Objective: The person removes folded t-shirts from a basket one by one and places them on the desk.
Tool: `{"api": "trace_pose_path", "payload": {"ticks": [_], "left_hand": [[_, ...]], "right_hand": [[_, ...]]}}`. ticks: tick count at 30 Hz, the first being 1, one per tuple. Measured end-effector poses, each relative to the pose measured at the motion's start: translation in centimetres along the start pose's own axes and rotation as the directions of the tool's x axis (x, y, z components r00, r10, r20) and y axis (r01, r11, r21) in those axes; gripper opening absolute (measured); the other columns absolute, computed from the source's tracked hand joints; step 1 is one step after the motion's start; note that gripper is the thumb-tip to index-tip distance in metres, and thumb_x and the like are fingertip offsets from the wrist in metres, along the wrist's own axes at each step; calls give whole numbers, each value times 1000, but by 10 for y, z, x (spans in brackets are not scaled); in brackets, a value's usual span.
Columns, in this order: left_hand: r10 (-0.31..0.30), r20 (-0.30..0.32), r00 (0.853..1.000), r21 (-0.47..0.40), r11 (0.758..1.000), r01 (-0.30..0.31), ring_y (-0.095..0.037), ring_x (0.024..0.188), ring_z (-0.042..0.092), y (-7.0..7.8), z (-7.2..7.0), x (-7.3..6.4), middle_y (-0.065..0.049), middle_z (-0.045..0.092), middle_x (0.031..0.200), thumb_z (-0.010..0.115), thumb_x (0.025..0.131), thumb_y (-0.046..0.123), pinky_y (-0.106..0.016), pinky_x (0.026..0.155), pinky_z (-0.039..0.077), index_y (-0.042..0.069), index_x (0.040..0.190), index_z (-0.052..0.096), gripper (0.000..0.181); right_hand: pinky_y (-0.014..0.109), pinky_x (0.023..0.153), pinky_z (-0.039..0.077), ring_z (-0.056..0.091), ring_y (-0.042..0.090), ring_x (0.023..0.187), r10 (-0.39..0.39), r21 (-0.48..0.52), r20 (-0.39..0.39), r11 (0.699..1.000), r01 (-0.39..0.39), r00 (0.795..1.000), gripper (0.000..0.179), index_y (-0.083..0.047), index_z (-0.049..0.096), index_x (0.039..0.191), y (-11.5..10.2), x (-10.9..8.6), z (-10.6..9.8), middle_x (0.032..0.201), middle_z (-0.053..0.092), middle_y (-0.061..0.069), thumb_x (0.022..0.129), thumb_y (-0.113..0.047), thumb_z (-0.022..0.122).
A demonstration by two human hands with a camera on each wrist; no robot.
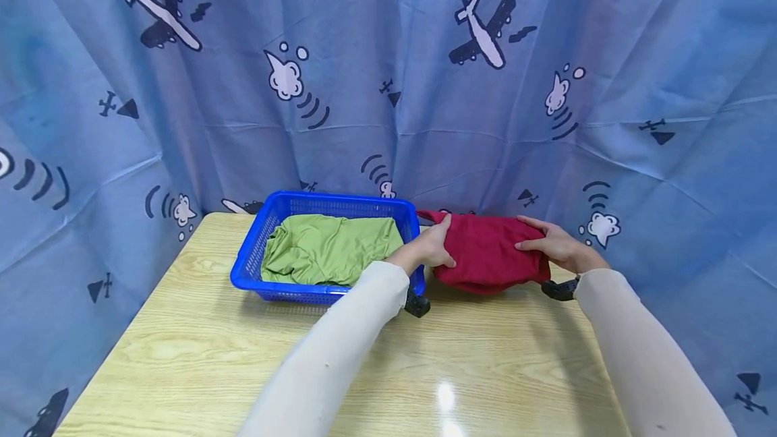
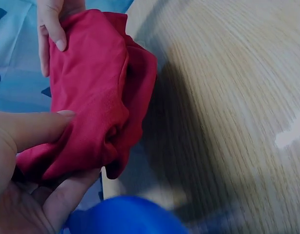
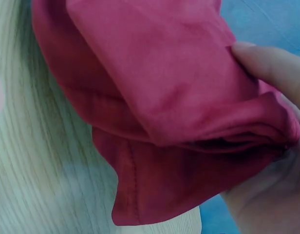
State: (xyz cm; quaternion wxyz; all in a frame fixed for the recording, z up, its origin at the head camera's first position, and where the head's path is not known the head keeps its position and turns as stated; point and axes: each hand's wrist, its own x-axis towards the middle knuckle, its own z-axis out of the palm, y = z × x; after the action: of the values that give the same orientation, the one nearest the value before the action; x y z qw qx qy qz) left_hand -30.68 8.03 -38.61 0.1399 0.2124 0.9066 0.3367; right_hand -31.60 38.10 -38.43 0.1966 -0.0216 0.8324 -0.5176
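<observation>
A folded red garment (image 1: 485, 251) is held between both hands, just right of the blue basket. My left hand (image 1: 429, 246) grips its left end, thumb on top and fingers underneath, as the left wrist view shows. At the other end my right hand (image 1: 555, 246) pinches the folded layers, its thumb over the upper face. In the right wrist view a stitched hem of the red cloth (image 3: 125, 185) hangs below the fold. Beside the left hand, a folded green garment (image 1: 330, 248) lies in the blue plastic basket (image 1: 245, 261).
The wooden table (image 1: 485, 356) runs under the basket and the red cloth. A blue curtain (image 1: 340, 100) with airplane prints hangs behind and along both sides. The basket's right rim stands close by the left wrist. Black wrist cameras sit under both wrists.
</observation>
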Motion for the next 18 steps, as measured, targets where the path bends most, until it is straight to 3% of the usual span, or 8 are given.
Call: {"api": "trace_pose_path", "payload": {"ticks": [6,9,12,18], "left_hand": [[-95,-9,995,22,995,95,-20,142,48,12,8,-4,-12,44,159,80,85,12,-27,112,44,8,164,7,107],[-144,15,989,34,989,144,-20,133,54,13,12,-2,-13,45,157,80,85,15,-26,99,51,9,164,7,107],[-171,43,984,47,984,169,-20,134,54,13,13,1,-12,43,159,79,86,16,-25,97,52,10,164,6,107],[-209,33,977,67,976,206,-25,146,44,20,12,-5,-14,33,165,78,88,16,-31,110,47,11,164,7,104]], "right_hand": [[21,89,56,55,-1,105,1,-20,11,1000,-1,1000,90,-15,4,164,8,0,3,161,24,29,98,-16,66],[19,90,54,53,1,108,0,-40,16,999,1,1000,90,-14,5,164,14,1,5,161,24,29,98,-17,66],[18,90,54,54,4,112,-3,-64,13,998,4,1000,89,-13,6,164,16,1,7,161,25,30,98,-16,66],[17,89,52,43,32,135,5,-109,3,994,-4,1000,87,-11,9,164,17,1,10,159,26,32,98,-14,65]]}}
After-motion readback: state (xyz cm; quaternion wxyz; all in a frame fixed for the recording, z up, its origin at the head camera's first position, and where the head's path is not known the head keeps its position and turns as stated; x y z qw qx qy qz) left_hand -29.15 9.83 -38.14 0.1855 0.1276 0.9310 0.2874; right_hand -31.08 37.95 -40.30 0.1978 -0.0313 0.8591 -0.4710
